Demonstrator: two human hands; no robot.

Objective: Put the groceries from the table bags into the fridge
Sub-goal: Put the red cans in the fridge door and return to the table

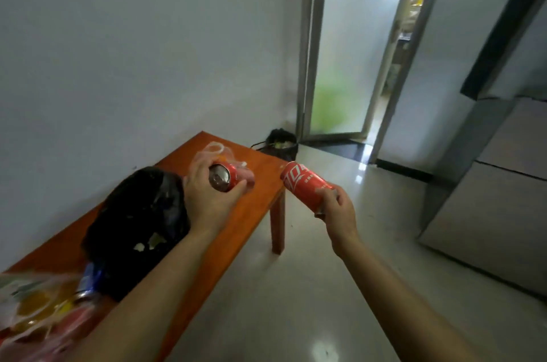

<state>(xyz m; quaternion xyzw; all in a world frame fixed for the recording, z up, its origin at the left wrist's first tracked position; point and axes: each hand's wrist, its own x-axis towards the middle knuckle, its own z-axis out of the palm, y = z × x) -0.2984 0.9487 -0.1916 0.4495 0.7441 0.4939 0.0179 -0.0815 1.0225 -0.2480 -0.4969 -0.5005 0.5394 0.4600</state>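
Note:
My left hand (207,196) grips a red soda can (223,177) over the orange wooden table (251,184), its silver end turned toward me. Out past the table's right edge, above the floor, my right hand (337,210) holds a second red soda can (303,185) tilted on its side. A black plastic bag (139,222) lies on the table left of my left arm. A clear bag with orange and red groceries (38,305) sits at the near left corner. Another clear bag (219,154) rests at the table's far end. The silver fridge (497,184) stands at the right, doors closed.
A white wall runs behind the table. A dark bin with a black liner (281,142) stands on the floor past the table's far end. Beyond it a glass door (340,51) is ajar. Glossy tiled floor (296,287) stretches between the table and the fridge.

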